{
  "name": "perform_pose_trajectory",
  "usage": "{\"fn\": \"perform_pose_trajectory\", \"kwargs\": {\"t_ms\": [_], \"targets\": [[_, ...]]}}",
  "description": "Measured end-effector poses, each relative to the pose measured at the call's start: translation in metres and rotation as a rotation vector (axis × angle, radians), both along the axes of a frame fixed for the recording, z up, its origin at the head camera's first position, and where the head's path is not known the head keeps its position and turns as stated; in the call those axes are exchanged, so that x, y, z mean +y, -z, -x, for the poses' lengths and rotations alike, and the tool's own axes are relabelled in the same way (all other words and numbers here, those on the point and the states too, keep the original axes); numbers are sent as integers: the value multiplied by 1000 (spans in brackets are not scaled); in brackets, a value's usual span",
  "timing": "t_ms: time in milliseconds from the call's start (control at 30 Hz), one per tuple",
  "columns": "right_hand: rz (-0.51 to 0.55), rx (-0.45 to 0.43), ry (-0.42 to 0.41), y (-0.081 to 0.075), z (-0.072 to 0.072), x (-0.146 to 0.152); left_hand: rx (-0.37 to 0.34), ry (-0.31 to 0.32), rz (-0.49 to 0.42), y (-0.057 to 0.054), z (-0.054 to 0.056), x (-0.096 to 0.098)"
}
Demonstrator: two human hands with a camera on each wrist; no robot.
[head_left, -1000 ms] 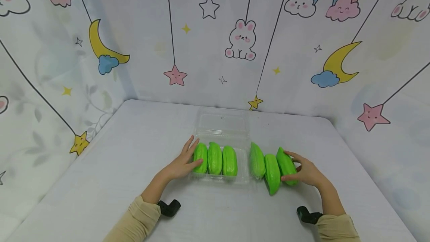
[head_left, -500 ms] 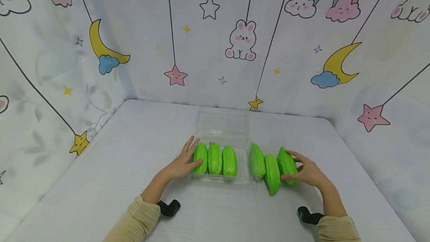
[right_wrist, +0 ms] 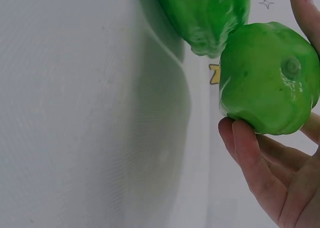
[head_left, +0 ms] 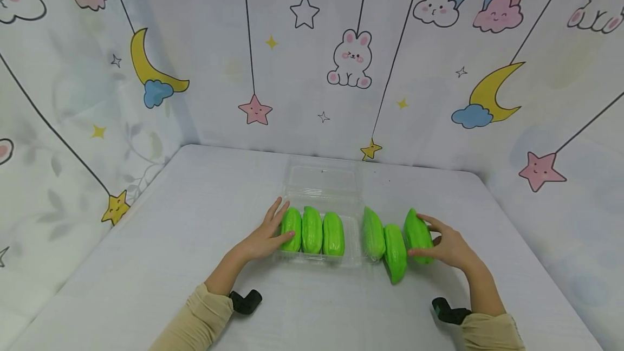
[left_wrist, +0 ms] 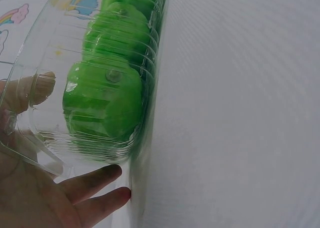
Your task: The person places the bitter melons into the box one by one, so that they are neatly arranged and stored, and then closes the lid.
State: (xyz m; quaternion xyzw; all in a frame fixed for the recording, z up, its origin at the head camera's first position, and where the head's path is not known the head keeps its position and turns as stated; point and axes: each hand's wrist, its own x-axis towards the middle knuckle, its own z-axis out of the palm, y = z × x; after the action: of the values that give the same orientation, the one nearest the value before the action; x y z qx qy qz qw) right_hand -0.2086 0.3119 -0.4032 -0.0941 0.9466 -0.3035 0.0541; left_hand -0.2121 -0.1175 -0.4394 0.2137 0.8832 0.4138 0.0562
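Note:
A clear plastic box [head_left: 353, 259] stands mid-table, with three bright green, ribbed, papaya-like fruits [head_left: 312, 230] side by side in its left and middle part. My left hand [head_left: 263, 238] holds the box's left side, its thumb over the rim and other fingers outside; in the left wrist view the thumb [left_wrist: 44, 87] shows through the plastic. To the right, my right hand [head_left: 448, 245] grips another green papaya-like fruit [head_left: 418, 236] between thumb and fingers. The right wrist view has this fruit [right_wrist: 270, 77] raised off the table, a shadow beside it.
Two more green fruits [head_left: 374, 234] lie on the white table [head_left: 312, 307] between the box and my right hand. The box's hinged clear lid [head_left: 322, 177] lies folded back behind it. A printed cloth wall [head_left: 302, 69] rises behind the table.
The right hand has moved the fruit slightly right and up, away from the neighbouring fruit. The left hand and the box have stayed in place.

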Motion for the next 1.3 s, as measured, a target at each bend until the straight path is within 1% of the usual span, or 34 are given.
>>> {"fn": "perform_pose_trajectory", "kwargs": {"t_ms": [200, 433, 700, 933, 1300], "targets": [[1, 5, -1, -6, -2, -4, 4, -3, 0, 1, 0, 0], [-2, 13, -2, -10, -3, -10, -2, -1, 3, 0, 0, 0], [1, 26, -13, -16, -4, -18, -8, -3, 4, -2, -1, 0], [10, 27, -21, -18, -4, -23, 7, -2, 4, -1, -1, 1], [-1, 41, -26, -22, -5, -31, -9, -1, 0, -2, -2, 0]]}}
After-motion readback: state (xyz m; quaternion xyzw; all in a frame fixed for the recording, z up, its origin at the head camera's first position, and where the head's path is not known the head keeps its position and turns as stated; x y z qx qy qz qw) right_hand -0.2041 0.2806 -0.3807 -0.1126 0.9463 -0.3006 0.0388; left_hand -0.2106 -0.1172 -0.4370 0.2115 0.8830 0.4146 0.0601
